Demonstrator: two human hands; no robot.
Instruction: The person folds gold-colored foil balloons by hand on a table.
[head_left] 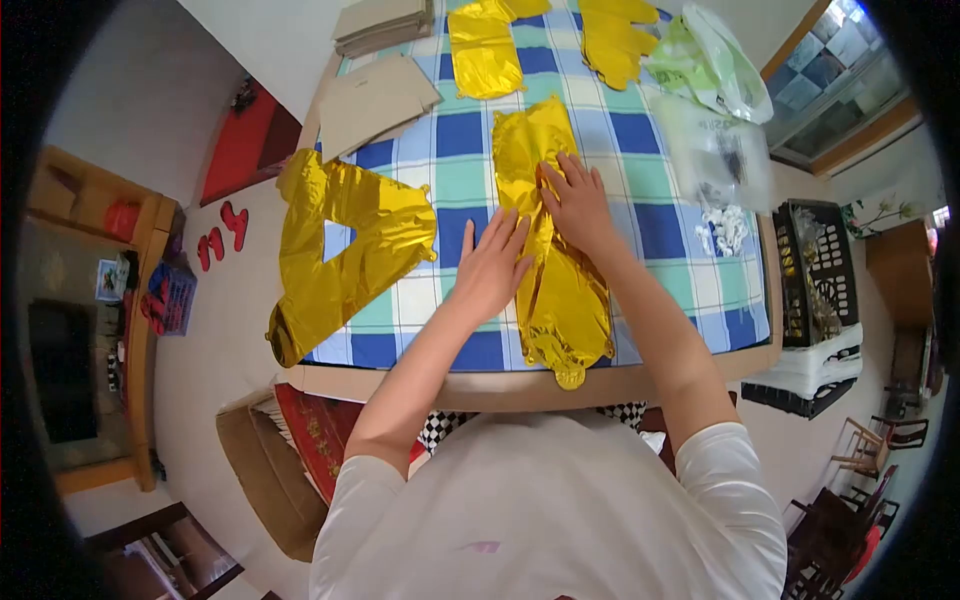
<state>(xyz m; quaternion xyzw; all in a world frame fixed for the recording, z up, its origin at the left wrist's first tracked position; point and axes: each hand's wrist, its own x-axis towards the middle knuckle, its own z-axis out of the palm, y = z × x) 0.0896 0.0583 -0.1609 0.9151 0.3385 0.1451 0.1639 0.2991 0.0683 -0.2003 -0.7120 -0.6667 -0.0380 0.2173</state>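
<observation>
A crinkled gold foil piece (565, 290) lies lengthwise on the checked cloth in front of me. My left hand (490, 265) rests on its left edge, fingers spread and pointing away from me. On its upper part lies my right hand (580, 205), flat with the fingers apart. Left of my hands is a second gold foil piece (310, 270), shaped like a letter A with a triangular hole. Two more gold foil pieces, one at the top middle (485, 55) and one farther right (612, 45), lie toward the far side.
Brown cardboard sheets (375, 105) and a stack (380, 22) lie at the far left. Clear and green plastic bags (710, 70) and a small white pile (725, 230) are at the right. Black crates (820, 260) stand beyond the table's right edge.
</observation>
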